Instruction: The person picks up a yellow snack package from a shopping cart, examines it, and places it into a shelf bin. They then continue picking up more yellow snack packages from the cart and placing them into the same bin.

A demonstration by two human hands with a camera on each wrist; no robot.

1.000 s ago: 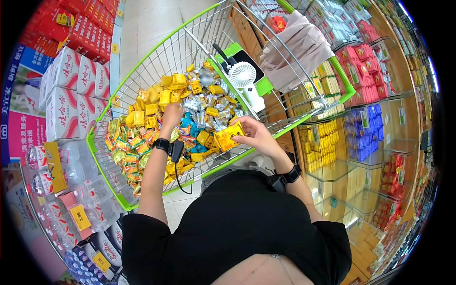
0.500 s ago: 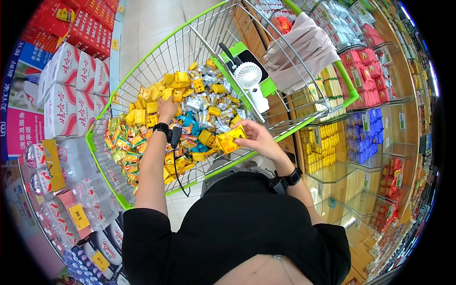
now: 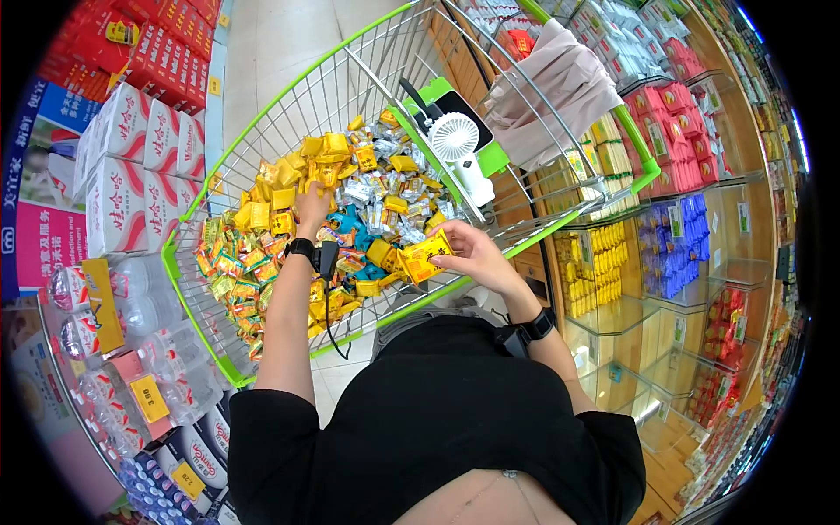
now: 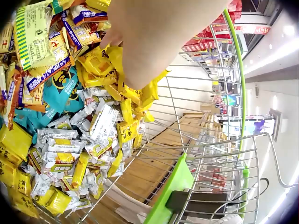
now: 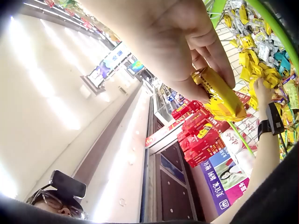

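Observation:
My right hand [image 3: 477, 255] holds a yellow snack packet [image 3: 425, 257] with dark printed characters, above the near side of the shopping cart [image 3: 262, 112]. In the right wrist view, thumb and fingers pinch this packet [image 5: 218, 95] at one end. My left hand [image 3: 311, 210] reaches down into the heap of small wrapped snacks, among yellow packets [image 3: 284, 171]. In the left wrist view the left hand [image 4: 154, 37] covers part of these packets, its fingertips at the yellow wrappers [image 4: 100, 63]; I cannot tell whether it grips one.
Silver-wrapped snacks [image 3: 363, 188], teal packets [image 3: 348, 229] and orange-green ones [image 3: 241, 262] share the cart. A white handheld fan [image 3: 451, 138] and a pale cloth [image 3: 556, 96] are at the handle end. White cartons [image 3: 118, 206] stand left; snack shelves [image 3: 674, 245] line the right.
My left hand has shifted slightly left and deeper among the yellow packets. The right hand keeps the yellow snack packet in nearly the same place.

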